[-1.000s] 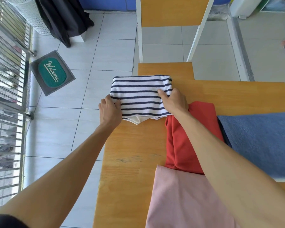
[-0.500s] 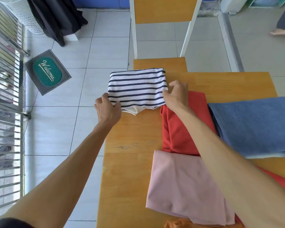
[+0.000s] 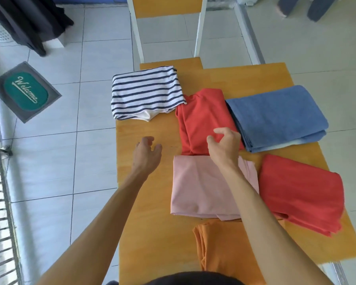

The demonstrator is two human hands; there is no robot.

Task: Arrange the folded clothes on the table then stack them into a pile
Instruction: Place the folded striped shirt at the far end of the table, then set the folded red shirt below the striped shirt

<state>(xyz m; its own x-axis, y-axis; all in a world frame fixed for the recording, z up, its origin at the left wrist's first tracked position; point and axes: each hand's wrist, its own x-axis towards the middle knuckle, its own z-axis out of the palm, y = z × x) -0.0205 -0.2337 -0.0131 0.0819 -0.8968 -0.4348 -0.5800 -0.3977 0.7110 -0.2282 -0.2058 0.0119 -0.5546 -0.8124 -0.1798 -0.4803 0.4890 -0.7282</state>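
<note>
The wooden desk (image 3: pixel 144 212) is seen more fully than in the earlier frames, the view having pulled back so that its near part is now shown. Six folded clothes are laid on it. The blue towel (image 3: pixel 275 116) is placed toward the far right, touching the folded red garment (image 3: pixel 199 118) at the middle. A second red garment (image 3: pixel 300 194), barely visible half a second ago, is now seen whole at the right edge. The pink garment (image 3: pixel 201 188) is laid just nearer than the middle red one, its far edge touching it, and an orange garment (image 3: pixel 218 247) is partly shown at the near end. The striped shirt (image 3: pixel 146 93) is left at the far left corner, overhanging the desk's edge and overlapping the corner of the middle red garment; it is no longer touched, whereas both hands were pressed on it a second ago.

The right hand (image 3: pixel 224 145) has been drawn back and is now held over the near end of the middle red garment, fingers spread and curled, nothing gripped. The left hand (image 3: pixel 147 153) has likewise been withdrawn and is held loosely open above bare desk, left of the red and pink garments, empty.
</note>
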